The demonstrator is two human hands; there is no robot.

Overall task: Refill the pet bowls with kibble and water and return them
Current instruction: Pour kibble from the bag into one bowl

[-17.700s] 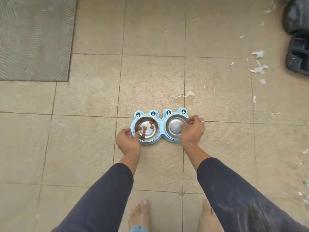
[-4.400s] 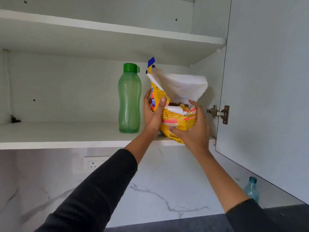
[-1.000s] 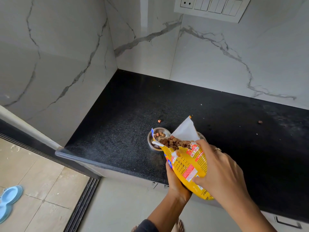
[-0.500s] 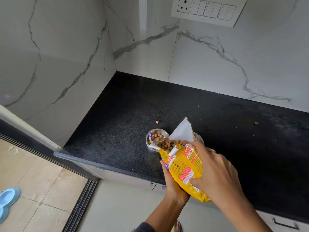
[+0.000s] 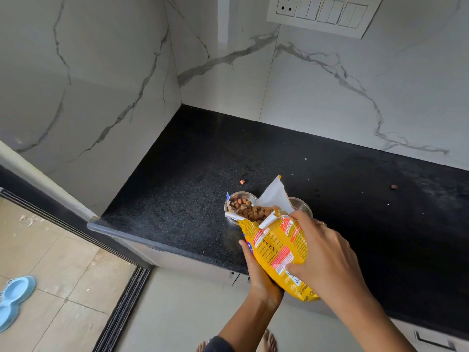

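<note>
A yellow kibble bag (image 5: 275, 247) is tilted with its torn mouth over a small steel bowl (image 5: 234, 198) on the black counter (image 5: 190, 189). Brown kibble lies in the bag's mouth and in that bowl. My left hand (image 5: 258, 273) grips the bag from underneath. My right hand (image 5: 322, 252) holds its upper side. A second steel bowl (image 5: 300, 205) stands just right of the first, mostly hidden behind the bag and my right hand. The blue plastic bowl holder (image 5: 15, 301) lies on the floor at the far left.
Two stray kibble pieces lie on the counter, one (image 5: 243, 182) behind the bowls and one (image 5: 393, 187) far right. Marble walls close the counter's left and back. A switch panel (image 5: 322, 13) is on the back wall. A dark floor track (image 5: 119, 311) runs below.
Since a second ago the bag has stayed tilted over the left bowl in both hands, and kibble has kept sliding toward its mouth. The view has shifted slightly.
</note>
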